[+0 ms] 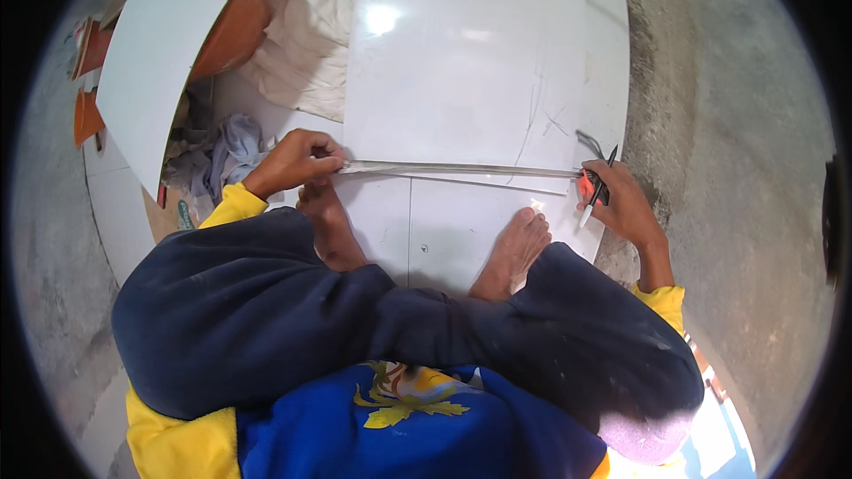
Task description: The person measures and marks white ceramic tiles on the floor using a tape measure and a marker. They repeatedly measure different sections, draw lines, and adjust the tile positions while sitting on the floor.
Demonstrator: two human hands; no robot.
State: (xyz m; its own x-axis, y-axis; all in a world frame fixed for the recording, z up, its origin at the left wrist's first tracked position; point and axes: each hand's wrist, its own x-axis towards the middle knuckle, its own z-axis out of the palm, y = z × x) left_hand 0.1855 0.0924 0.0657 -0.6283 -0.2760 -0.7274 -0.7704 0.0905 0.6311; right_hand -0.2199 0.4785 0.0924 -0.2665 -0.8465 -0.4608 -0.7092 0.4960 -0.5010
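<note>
A tape measure's metal blade (444,167) is stretched along the near edge of a large glossy white tile (461,71). My left hand (302,160) is closed in a pinch on the blade's end, at the tile's near left corner. At the near right corner my right hand (624,200) grips the orange tape measure case (586,187). A black and white pen (598,188) is held between the fingers of that same hand. Thin dark scribbled lines and a cross mark the tile's right part. A dark loop, perhaps a strap, lies by the case.
Cream cloth (306,44) lies left of the tile, with grey rags (235,146) nearer me. A white panel (164,53) leans over an orange-brown container (235,31). My bare feet (515,253) rest on tiled floor before the tile. Rough concrete (737,124) runs along the right.
</note>
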